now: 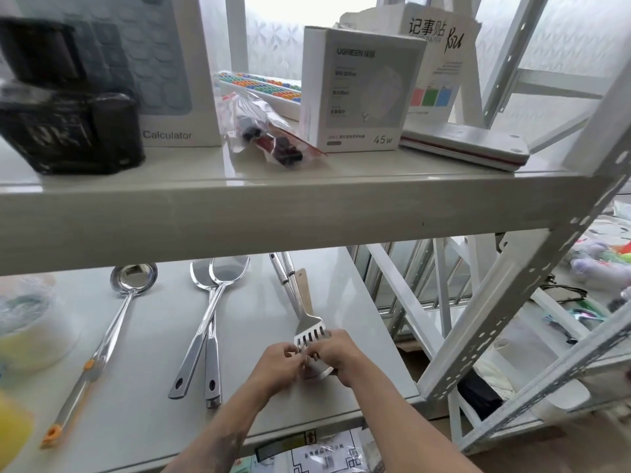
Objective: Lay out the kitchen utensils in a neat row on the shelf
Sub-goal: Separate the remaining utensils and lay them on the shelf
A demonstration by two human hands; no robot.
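Observation:
On the lower shelf (143, 397) lie a steel ladle (133, 278) with an orange-tipped handle at the left and two steel spoons (218, 278) side by side in the middle, bowls pointing away. At the right a slotted steel spatula (309, 331) lies with its blade toward me, stacked with other steel handles and a wooden one (302, 285). My left hand (278, 365) and my right hand (338, 353) both grip the spatula's blade end, fingers meeting over it.
A plastic-wrapped roll (30, 329) sits at the lower shelf's left. The upper shelf (273, 206) overhangs the utensil heads and carries a black bag, a calculator box (167, 97), a charger box (362, 90) and a plastic pouch. A white slotted upright (512, 302) stands at the right.

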